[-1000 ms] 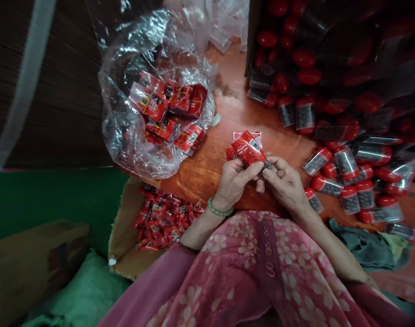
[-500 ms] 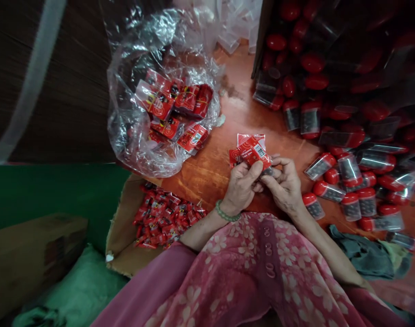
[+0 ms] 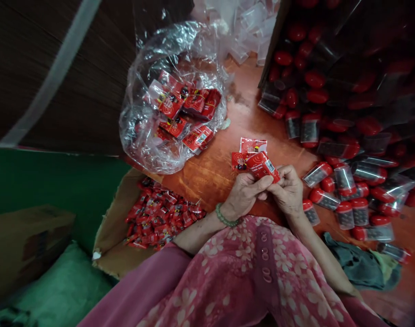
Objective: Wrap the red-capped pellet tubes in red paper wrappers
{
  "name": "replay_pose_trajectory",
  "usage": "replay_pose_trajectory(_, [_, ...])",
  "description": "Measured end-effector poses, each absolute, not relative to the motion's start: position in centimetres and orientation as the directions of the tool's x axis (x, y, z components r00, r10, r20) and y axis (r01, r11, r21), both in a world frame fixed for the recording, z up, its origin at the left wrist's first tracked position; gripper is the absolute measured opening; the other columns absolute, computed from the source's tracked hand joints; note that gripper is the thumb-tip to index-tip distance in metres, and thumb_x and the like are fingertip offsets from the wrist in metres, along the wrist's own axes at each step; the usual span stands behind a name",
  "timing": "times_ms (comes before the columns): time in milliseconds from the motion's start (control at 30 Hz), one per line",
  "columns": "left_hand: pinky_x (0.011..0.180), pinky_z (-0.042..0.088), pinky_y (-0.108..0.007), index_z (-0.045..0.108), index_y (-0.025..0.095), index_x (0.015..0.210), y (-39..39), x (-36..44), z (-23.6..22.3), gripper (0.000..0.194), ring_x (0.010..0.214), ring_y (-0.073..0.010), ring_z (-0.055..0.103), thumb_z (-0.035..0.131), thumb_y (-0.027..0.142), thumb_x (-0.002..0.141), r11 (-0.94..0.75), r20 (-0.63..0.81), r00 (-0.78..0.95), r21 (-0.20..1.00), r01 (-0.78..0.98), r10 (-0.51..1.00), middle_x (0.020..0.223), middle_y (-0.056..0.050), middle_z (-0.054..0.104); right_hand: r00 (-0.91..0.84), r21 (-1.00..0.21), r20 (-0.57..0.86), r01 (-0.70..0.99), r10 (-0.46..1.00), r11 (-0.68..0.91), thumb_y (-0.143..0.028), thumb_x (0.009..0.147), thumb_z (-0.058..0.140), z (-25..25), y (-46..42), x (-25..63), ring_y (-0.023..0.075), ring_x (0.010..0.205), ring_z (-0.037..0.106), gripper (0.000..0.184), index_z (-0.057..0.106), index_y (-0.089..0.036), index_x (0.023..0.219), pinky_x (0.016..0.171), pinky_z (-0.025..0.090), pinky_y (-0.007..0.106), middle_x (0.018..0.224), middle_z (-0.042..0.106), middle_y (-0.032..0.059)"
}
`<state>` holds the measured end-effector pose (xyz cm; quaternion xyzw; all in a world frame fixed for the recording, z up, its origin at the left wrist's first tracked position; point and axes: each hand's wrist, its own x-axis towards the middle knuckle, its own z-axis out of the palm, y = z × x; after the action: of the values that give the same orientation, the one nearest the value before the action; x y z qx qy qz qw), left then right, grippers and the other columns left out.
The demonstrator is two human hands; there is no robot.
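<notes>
My left hand (image 3: 242,196) and my right hand (image 3: 289,193) are together over the orange tabletop. Between them they pinch a red printed plastic sleeve (image 3: 261,165) with a barcode on it, thumbs on its near edge. Whatever may be inside the sleeve is hidden by the fingers. Just beyond it lie two more flat red sleeves, one upper (image 3: 254,145) and one at the left (image 3: 238,160). To the right of my right hand lie several small clear bottles with red caps (image 3: 345,178), filled with dark pellets.
An open clear plastic bag (image 3: 134,147) at the upper left holds banded bundles of red sleeves (image 3: 194,101). Below it a cardboard box (image 3: 107,236) contains many red-wrapped pieces (image 3: 160,218). Translucent containers (image 3: 253,20) lie at the back; a dark cloth (image 3: 353,261) is at the right.
The held sleeve has turned and come slightly nearer and to the right; the dark end seen by my right fingers is now covered. The whole view has shifted a little.
</notes>
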<state>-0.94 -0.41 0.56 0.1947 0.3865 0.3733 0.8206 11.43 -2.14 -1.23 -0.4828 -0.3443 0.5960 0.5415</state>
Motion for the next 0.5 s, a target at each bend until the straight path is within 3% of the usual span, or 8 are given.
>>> replay_pose_trajectory(233, [0.050,0.028,-0.022,0.062,0.013,0.066,-0.6,-0.8,0.0,0.054,0.050,-0.0034,0.036,0.085,0.062,0.066,0.657,-0.507,0.418,0.604,-0.452,0.754,0.057,0.005,0.049,0.078,-0.936,-0.252,-0.271,0.965,-0.223,-0.056,0.063,0.091,-1.8,-2.1,11.5,0.0067,0.042,0.053,0.058,0.044,-0.025,0.075,0.038,0.050,0.022,0.077,0.064,-0.0058])
replay_pose_trajectory(333, [0.050,0.034,-0.021,0.066,0.013,0.068,-0.4,-1.6,0.2,0.049,0.050,-0.0039,0.041,0.084,0.059,0.069,0.639,-0.487,0.416,0.622,-0.453,0.768,0.060,0.002,0.056,-0.011,-0.908,-0.289,-0.313,0.957,-0.277,-0.054,0.063,0.091,-1.6,-2.1,10.9,0.0073,0.041,0.057,0.056,0.046,-0.025,0.076,0.040,0.052,0.022,0.080,0.066,-0.0063])
replay_pose_trajectory(400, [0.058,0.047,-0.023,0.074,0.014,0.079,-0.7,-3.3,0.8,0.041,0.057,-0.0078,0.055,0.083,0.054,0.073,0.612,-0.466,0.406,0.676,-0.410,0.786,0.072,-0.002,0.068,-0.128,-0.899,-0.292,-0.301,0.948,-0.318,-0.049,0.065,0.092,-1.0,-2.3,10.6,0.0091,0.050,0.065,0.051,0.050,-0.025,0.080,0.048,0.057,0.023,0.085,0.070,-0.0050])
replay_pose_trajectory(500, [0.089,0.060,-0.038,0.080,0.021,0.103,-2.3,-8.7,1.7,0.032,0.094,-0.0234,0.074,0.077,0.044,0.081,0.515,-0.418,0.380,0.833,-0.201,0.825,0.110,-0.009,0.078,-0.246,-0.929,-0.292,-0.158,0.924,-0.335,-0.042,0.071,0.090,0.5,-3.3,11.1,0.0117,0.066,0.071,0.042,0.058,-0.024,0.092,0.064,0.059,0.024,0.082,0.073,-0.0031])
